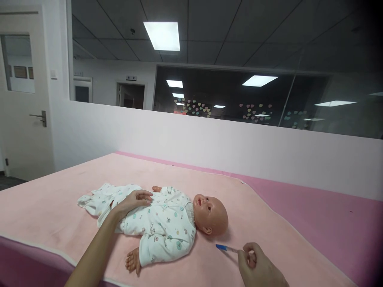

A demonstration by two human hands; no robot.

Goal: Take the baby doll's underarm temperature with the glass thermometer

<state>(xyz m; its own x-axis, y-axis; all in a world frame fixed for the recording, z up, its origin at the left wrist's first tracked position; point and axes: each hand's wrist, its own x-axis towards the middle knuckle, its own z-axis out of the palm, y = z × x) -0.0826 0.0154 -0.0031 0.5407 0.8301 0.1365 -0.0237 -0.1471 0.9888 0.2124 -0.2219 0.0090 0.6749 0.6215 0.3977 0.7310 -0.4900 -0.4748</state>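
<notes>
So the biggest thing here is the table (pixel 314 215), covered in a darker pink sheet with a lighter pink blanket (pixel 60 191) spread over most of it. It sits against a low white wall (pixel 209 139) with glass above, and there's a white door (pixel 20 99) off to the left.

On the blanket lies a baby doll (pixel 167 223), flat on its back, head pointing right, dressed in a white printed onesie. Its bare hand sticks out toward the near edge of the blanket.

The left hand (pixel 134 200) rests on the doll's belly area, fingers loosely spread and flat on the fabric, not gripping anything as far as I can see. The right hand (pixel 257 267) is down at the bottom edge, just beside the doll's head but not touching it, fingers pinched around a thin pen-like stick (pixel 229 248) with a blue tip. That tip points toward the doll's head and hovers just above the blanket, near the ear. Can't tell exactly what the stick is.
</notes>
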